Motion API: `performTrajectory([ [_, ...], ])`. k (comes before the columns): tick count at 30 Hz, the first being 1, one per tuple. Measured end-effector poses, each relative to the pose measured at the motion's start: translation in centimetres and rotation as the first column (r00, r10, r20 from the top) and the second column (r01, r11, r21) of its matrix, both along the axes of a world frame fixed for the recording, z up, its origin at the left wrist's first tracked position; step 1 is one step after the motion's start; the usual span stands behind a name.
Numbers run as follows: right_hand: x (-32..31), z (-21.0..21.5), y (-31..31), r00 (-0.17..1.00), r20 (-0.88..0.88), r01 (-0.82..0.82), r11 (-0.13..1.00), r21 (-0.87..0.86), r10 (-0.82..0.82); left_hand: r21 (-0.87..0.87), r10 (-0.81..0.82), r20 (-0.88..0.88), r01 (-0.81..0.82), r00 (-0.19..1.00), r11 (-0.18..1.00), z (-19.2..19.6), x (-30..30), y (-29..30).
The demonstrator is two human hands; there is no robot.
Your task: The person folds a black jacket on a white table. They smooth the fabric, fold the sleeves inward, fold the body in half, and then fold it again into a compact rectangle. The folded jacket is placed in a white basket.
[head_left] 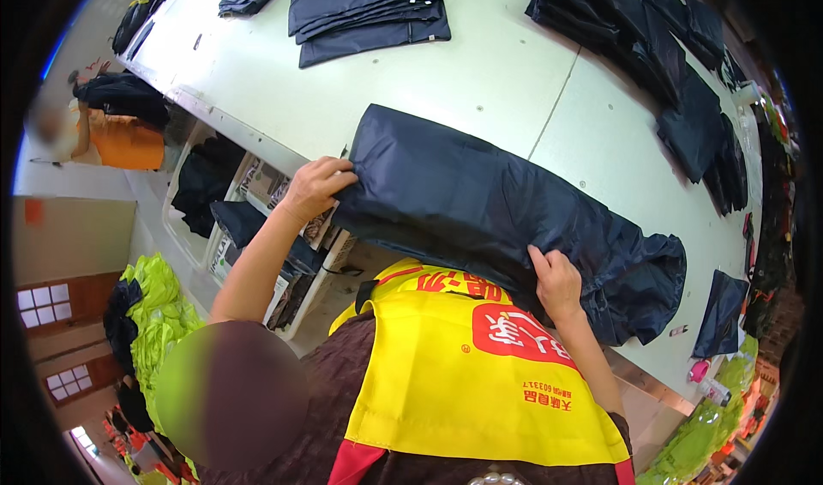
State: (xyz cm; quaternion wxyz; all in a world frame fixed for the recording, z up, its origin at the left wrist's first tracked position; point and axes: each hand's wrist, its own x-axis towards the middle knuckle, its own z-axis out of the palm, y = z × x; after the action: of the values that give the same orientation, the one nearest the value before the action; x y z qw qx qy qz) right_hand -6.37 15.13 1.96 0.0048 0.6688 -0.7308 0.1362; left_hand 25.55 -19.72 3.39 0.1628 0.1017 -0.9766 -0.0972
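Observation:
A long, shiny dark navy garment [480, 185] lies across the near edge of the white table [506, 82]. Its left end is smooth and folded flat, while the right end is gathered and wrinkled. At the garment's left end, my left hand [319, 189] pinches the near corner. My right hand [557, 286] grips the near edge farther right, thumb on top and the other fingers partly hidden. Between my hands the fabric hangs slightly over the table edge, close to my yellow apron [463, 373].
Folded dark garments [369, 13] are stacked at the far side; a larger pile [617, 35] lies far right. Below the table at left stands a white crate [319, 289] near bright green fabric [159, 301]. A person in orange [129, 138] works far left. A bottle [713, 391] stands at right.

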Motion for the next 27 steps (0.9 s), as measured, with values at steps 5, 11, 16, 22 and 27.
performTrajectory([
  [5, -0.3, -0.3, 0.5, 0.990, 0.100, 0.064, 0.958, 0.280, -0.096, 0.040, 0.060, 0.203, -0.070, 0.977, 0.997, -1.6, 0.5, 3.3],
  [11, 2.0, 5.4, -5.1, 0.990, 0.059, -0.131, 0.991, 0.027, 0.129, 0.670, 0.693, 0.128, -0.577, 0.710, 0.467, -0.7, -0.3, 2.4],
  [16, 4.0, -2.0, -5.3, 0.971, 0.054, -0.239, 0.933, 0.270, 0.233, 0.319, 0.617, 0.539, -0.817, 0.574, 0.481, -1.7, -4.1, 2.9],
  [22, 3.4, 2.4, -8.6, 0.938, 0.282, -0.258, 0.949, 0.181, 0.201, 0.325, 0.648, 0.574, -0.865, 0.501, 0.382, -1.1, -4.9, 3.7],
  [27, 8.0, 1.5, -13.3, 0.888, 0.063, -0.460, 0.873, 0.162, 0.456, 0.370, 0.641, 0.604, -0.879, 0.474, 0.300, -1.4, -5.2, 3.8],
])
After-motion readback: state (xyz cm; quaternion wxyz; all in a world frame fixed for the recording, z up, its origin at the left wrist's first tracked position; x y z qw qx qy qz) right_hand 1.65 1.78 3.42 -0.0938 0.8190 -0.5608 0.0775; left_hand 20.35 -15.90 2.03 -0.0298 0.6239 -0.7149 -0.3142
